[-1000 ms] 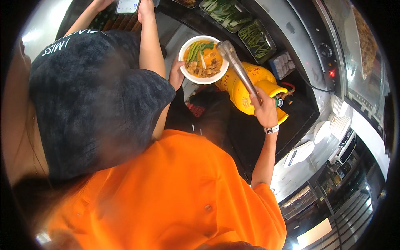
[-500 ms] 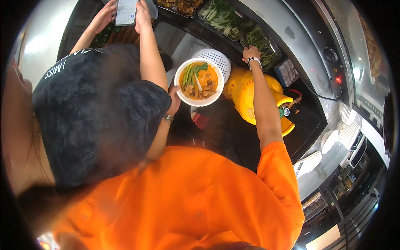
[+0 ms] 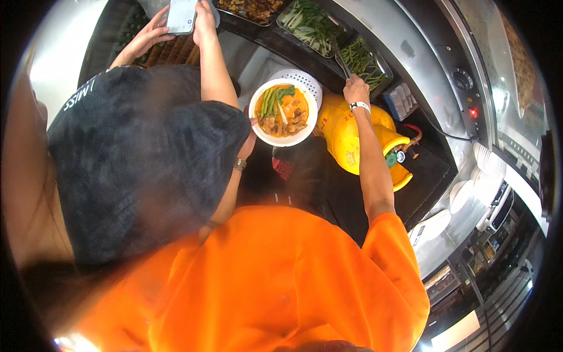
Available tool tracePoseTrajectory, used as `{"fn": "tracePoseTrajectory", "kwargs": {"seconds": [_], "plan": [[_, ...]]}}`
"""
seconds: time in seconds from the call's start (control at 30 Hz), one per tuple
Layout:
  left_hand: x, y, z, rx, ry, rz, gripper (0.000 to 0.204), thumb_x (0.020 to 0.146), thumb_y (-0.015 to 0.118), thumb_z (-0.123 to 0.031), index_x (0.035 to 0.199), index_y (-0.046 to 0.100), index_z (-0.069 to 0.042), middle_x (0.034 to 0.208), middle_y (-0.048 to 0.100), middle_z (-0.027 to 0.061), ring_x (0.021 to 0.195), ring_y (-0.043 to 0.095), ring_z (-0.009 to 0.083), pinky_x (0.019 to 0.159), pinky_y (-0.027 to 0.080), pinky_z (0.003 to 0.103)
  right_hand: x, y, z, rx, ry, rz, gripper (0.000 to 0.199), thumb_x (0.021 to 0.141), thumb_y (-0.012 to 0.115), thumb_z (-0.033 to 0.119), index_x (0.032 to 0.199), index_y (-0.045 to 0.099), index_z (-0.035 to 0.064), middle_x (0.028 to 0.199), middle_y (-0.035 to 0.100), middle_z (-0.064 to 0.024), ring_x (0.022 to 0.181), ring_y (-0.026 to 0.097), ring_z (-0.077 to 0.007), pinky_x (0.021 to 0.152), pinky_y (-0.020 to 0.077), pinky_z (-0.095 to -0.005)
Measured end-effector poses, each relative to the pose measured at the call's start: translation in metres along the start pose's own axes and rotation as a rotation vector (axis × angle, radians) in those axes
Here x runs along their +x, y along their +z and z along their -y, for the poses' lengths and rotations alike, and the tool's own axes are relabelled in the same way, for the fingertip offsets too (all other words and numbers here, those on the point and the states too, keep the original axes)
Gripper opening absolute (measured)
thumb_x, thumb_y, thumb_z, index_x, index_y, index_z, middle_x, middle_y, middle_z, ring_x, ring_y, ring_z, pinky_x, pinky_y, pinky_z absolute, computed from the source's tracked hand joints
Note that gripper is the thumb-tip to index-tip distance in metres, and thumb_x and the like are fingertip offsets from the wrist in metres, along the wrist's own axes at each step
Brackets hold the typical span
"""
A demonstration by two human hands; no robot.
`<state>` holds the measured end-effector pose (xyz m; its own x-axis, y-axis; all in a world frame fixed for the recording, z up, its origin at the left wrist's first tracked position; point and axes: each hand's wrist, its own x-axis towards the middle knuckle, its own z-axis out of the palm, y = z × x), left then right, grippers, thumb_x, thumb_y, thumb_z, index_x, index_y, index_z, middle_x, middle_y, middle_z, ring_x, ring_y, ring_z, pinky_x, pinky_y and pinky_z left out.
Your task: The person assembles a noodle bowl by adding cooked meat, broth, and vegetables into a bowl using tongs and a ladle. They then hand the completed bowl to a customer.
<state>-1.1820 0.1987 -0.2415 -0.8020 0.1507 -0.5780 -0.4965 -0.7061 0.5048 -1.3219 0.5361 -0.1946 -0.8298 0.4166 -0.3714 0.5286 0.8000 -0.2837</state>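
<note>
My left hand (image 3: 250,139) grips the left rim of a white round bowl (image 3: 299,139), partly hidden behind a sleeve of the person beside me. In the bowl lies orange soup (image 3: 295,107) with meat pieces and green stalks on top. My right hand (image 3: 356,91), with a white band at the wrist, is closed around metal tongs (image 3: 344,64). The tongs reach to the edge between two trays. One tray holds cut green beans (image 3: 362,60), the other leafy greens (image 3: 308,26).
A yellow gas cylinder (image 3: 341,138) stands beneath my right forearm. At my left a person in a dark shirt (image 3: 141,158) holds a phone (image 3: 181,16). A white perforated basket (image 3: 308,81) sits behind the bowl. A tray of brown food (image 3: 249,9) is farther back. White plates (image 3: 463,195) lie right.
The bowl has moved slightly right and up. My right hand has shifted a little down, drawing the tongs back from over the beans. The neighbour's phone has moved slightly right.
</note>
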Motion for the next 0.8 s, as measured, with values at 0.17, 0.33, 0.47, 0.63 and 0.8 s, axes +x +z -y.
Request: {"fn": "tracePoseTrajectory", "kwargs": {"seconds": [0.17, 0.33, 0.47, 0.63, 0.8], "plan": [[0.010, -0.003, 0.005, -0.028, 0.023, 0.016, 0.047, 0.095, 0.057, -0.018, 0.138, 0.053, -0.001, 0.134, 0.060, 0.0120, 0.124, 0.058, 0.0233, 0.108, 0.045, 0.039, 0.012, 0.015, -0.036, 0.166, -0.058, 0.013, 0.038, 0.095, 0.061, 0.024, 0.122, 0.069, -0.0009, 0.101, 0.073, -0.0221, 0.095, 0.071, -0.0345, 0.085, 0.0540, -0.0418], [0.018, -0.008, 0.009, -0.063, 0.037, 0.025, 0.046, 0.096, 0.058, -0.019, 0.137, 0.053, -0.002, 0.134, 0.060, 0.0113, 0.123, 0.058, 0.0225, 0.108, 0.045, 0.039, -0.010, -0.014, -0.051, 0.616, 0.090, 0.176, 0.037, 0.097, 0.064, 0.022, 0.126, 0.065, 0.0003, 0.073, 0.067, -0.0029, 0.053, 0.056, -0.0114, 0.051, 0.0447, -0.0281], [0.028, -0.017, 0.013, -0.104, 0.053, 0.030, 0.045, 0.096, 0.059, -0.020, 0.137, 0.053, -0.002, 0.134, 0.060, 0.0108, 0.123, 0.058, 0.0218, 0.107, 0.046, 0.039, -0.067, -0.072, -0.044, 0.688, -0.034, 0.257, 0.034, 0.099, 0.060, 0.018, 0.128, 0.064, 0.0015, 0.068, 0.061, 0.0009, 0.053, 0.051, -0.0084, 0.050, 0.0411, -0.0262], [0.044, -0.043, 0.031, -0.158, 0.082, 0.026, 0.043, 0.097, 0.060, -0.020, 0.137, 0.053, -0.003, 0.133, 0.059, 0.0101, 0.122, 0.058, 0.0211, 0.106, 0.046, 0.039, -0.170, -0.131, -0.007, 0.328, -0.249, 0.119, 0.029, 0.100, 0.059, 0.019, 0.121, 0.067, 0.0003, 0.068, 0.062, -0.0050, 0.062, 0.060, -0.0116, 0.058, 0.0455, -0.0293], [0.061, -0.041, 0.044, -0.166, 0.129, 0.059, 0.042, 0.098, 0.061, -0.021, 0.136, 0.054, -0.004, 0.133, 0.059, 0.0095, 0.121, 0.058, 0.0203, 0.106, 0.046, 0.038, -0.242, -0.140, 0.029, 0.216, -0.218, 0.125, 0.028, 0.099, 0.060, 0.017, 0.119, 0.067, -0.0006, 0.075, 0.068, -0.0191, 0.067, 0.069, -0.0256, 0.061, 0.0508, -0.0361]]}}
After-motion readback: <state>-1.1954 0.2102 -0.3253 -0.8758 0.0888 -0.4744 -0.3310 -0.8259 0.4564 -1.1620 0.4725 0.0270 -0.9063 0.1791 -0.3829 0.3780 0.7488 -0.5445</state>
